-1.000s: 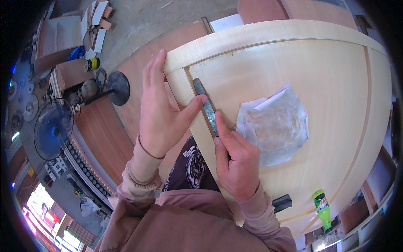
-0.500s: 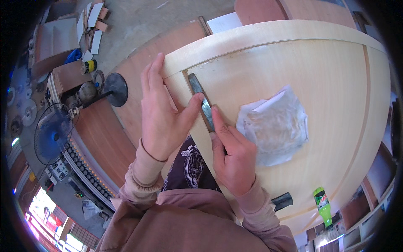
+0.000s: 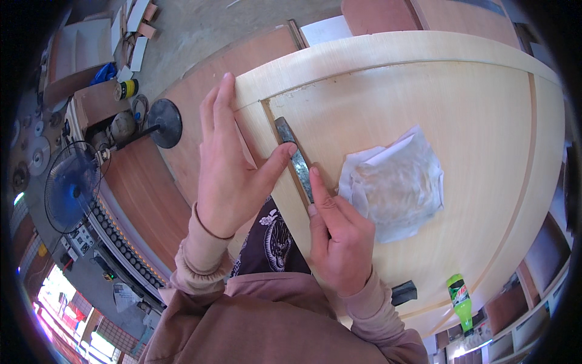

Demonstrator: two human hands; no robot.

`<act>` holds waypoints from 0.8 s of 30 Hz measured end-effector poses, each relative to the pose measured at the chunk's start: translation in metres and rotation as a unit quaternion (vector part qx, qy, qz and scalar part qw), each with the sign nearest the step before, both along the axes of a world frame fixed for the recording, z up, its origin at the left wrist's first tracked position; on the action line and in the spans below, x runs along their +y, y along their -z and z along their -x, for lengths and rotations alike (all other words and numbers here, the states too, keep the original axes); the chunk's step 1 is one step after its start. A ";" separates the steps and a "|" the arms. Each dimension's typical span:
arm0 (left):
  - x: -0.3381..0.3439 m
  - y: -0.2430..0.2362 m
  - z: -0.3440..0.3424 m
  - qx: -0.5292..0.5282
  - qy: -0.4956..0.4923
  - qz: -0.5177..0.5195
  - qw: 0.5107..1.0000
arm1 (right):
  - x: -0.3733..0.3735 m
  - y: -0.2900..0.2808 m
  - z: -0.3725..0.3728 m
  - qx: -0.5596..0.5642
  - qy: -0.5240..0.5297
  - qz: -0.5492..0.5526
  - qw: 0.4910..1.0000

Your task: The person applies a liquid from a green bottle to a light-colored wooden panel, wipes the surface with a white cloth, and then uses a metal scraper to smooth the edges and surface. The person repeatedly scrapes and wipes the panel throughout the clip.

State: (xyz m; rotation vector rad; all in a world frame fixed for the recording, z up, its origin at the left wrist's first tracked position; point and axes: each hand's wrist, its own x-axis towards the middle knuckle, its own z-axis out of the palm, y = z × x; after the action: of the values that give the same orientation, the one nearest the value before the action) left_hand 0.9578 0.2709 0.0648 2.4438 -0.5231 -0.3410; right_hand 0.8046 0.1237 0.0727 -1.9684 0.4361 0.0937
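Note:
A pale wooden panel point(image 3: 473, 139) with a raised border lies in front of me. My right hand point(image 3: 344, 242) is closed round what looks like a chisel point(image 3: 300, 168), index finger stretched along its flat dark metal blade; the handle is hidden in the fist. The blade lies in the inner corner along the left border, its tip pointing away from me. My left hand point(image 3: 229, 164) rests with its fingers stretched along the panel's left edge, and its thumb presses on the blade. Right of the blade lies a crumpled white sheet point(image 3: 394, 185) with brownish smears.
A small black block point(image 3: 404, 292) and a green bottle point(image 3: 461, 303) lie on the panel's near right part. To the left stand a fan point(image 3: 74, 189) and its round black base point(image 3: 165, 123). Yellow tape point(image 3: 127, 89) and board scraps point(image 3: 138, 54) lie farther off.
The chisel has slid a little toward me along the border, my right hand moving back with it. My left thumb has shifted slightly nearer me, still on the blade.

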 end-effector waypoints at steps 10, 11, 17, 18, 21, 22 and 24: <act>-0.001 0.001 -0.001 -0.007 -0.006 -0.007 1.000 | 0.003 -0.004 -0.006 0.013 0.010 -0.015 1.000; 0.000 0.001 -0.001 -0.014 -0.003 -0.011 1.000 | 0.003 -0.005 -0.006 0.000 0.018 -0.015 1.000; 0.001 0.001 -0.003 -0.007 -0.003 -0.013 1.000 | 0.007 -0.004 -0.008 -0.005 0.026 -0.011 1.000; 0.001 0.000 -0.003 -0.010 -0.002 -0.015 1.000 | 0.007 -0.004 -0.008 -0.007 0.025 -0.011 1.000; 0.001 -0.001 -0.003 -0.027 0.008 -0.035 0.999 | 0.006 -0.004 -0.009 0.002 0.012 -0.012 1.000; 0.000 -0.001 -0.003 -0.024 0.005 -0.032 0.999 | 0.005 -0.003 -0.009 -0.006 0.017 -0.006 1.000; 0.000 -0.001 -0.002 -0.015 0.000 -0.031 0.999 | 0.005 -0.003 -0.008 -0.001 0.012 -0.009 1.000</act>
State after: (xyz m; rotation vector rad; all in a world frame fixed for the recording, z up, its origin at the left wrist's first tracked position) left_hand 0.9602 0.2704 0.0656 2.5131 -0.5327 -0.3255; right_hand 0.8129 0.1284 0.0761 -1.9454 0.4555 0.0804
